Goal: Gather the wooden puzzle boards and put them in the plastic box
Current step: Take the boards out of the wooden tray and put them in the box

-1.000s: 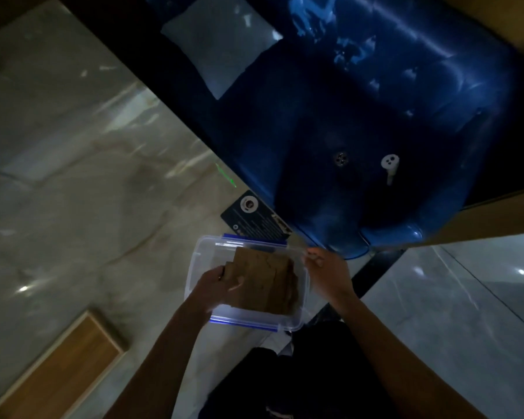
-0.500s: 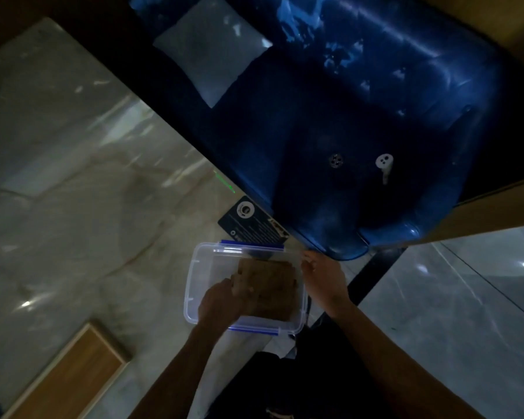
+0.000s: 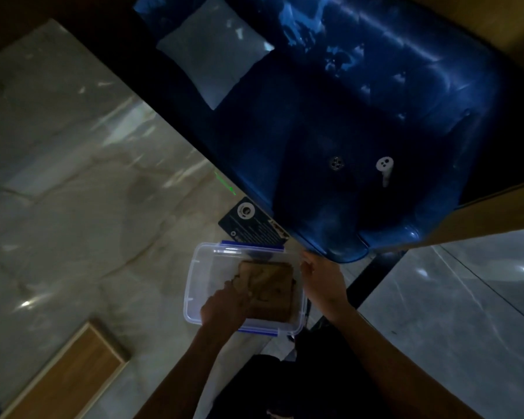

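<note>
Wooden puzzle boards [image 3: 266, 287] now lie flat inside the plastic box [image 3: 194, 285], down from tilted a second ago. Left hand [image 3: 224, 306] presses their near-left corner, fingers curled on the edge. Right hand [image 3: 322, 278] steadies the box's right wall, grip unclear. Placement looks essentially done.

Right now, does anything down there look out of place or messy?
Nothing looks spilled or broken. The wooden puzzle boards lie inside the plastic box, pushed toward its right side, with the left hand on them and the right hand at the box's right rim. A dark card lies loose on the floor behind the box.
</note>
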Tool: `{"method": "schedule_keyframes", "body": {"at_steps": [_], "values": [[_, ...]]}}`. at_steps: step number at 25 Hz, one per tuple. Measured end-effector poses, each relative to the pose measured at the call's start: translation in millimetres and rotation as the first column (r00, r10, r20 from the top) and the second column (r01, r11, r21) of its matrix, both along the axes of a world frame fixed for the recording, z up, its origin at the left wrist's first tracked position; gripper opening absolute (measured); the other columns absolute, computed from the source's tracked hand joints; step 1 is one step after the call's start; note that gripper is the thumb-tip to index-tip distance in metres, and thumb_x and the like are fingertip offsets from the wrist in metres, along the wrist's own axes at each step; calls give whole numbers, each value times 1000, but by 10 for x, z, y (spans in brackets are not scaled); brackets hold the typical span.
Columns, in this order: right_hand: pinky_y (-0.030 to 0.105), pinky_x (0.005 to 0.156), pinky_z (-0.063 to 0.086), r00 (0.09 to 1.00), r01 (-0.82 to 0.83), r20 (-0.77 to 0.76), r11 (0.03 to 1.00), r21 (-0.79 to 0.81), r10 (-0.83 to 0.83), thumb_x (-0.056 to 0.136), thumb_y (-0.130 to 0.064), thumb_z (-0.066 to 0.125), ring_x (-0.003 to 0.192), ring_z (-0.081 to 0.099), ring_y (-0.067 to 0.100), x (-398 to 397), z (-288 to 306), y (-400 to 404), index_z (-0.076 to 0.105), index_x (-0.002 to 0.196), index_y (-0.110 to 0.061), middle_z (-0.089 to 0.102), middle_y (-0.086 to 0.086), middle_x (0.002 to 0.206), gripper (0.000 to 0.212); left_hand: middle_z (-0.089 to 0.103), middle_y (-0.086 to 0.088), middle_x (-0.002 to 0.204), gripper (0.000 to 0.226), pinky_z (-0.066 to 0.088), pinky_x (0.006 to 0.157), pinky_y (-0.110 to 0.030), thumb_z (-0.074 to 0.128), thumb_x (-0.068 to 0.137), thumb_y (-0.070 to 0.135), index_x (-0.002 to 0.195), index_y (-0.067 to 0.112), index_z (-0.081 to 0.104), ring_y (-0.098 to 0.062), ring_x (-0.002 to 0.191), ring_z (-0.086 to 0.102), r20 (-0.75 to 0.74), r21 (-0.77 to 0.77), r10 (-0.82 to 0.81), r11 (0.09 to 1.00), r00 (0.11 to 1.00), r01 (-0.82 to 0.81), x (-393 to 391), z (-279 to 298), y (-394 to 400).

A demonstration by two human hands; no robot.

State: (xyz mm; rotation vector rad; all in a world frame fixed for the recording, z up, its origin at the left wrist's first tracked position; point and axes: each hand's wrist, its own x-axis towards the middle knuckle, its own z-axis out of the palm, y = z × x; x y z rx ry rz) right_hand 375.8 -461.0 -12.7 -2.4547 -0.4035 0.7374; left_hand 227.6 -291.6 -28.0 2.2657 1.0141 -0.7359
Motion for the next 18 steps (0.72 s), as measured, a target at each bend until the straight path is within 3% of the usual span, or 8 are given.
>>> {"method": "schedule_keyframes", "body": {"at_steps": [2,4,8,11,15,18], "values": [[21,54,37,1000,0,25,1000,5,0,99,-22,45,58,48,2,-5,4,0,34,78,-38,43,-13,63,29,68,-6,110,43,55,89,-40,40,101,44,131,14,44,-22,96,68,27,-36,21,999,999,-20,-43,-5,22],[23,51,37,999,8,34,1000,4,-8,99,-21,46,56,47,3,-13,2,5,35,73,-34,44,-11,61,31,67,-8,117,49,55,89,-42,41,101,44,139,14,36,-24,100,67,47,-40,18,999,999,-16,-51,14,9],[31,52,40,1000,30,3,999,25,-30,96,-19,46,55,48,7,-7,10,15,35,62,-40,46,-7,60,42,69,-11,118,71,51,72,-43,53,93,44,152,24,19,-33,96,68,-27,75,-44,996,999,46,17,94,-38],[31,51,38,1000,12,-11,999,41,-12,96,-18,46,54,47,9,0,20,6,34,62,-36,45,-5,60,40,71,-8,109,60,53,74,-44,56,89,48,142,28,36,-32,93,69,-14,53,-11,999,1000,12,56,104,-23],[29,48,34,1000,11,-1,999,45,-11,96,-14,46,54,48,10,0,35,5,33,63,-34,44,-5,59,41,61,-8,125,52,49,97,-44,47,94,56,135,25,40,-28,110,62,16,-65,34,997,999,-33,118,57,2],[26,48,35,1000,-15,-7,1000,19,15,96,-16,45,58,54,13,2,42,0,37,65,-31,49,-3,62,36,56,-12,129,54,49,92,-46,49,93,52,135,20,38,-32,111,60,12,-26,10,1000,1000,-10,195,25,-64]]}}
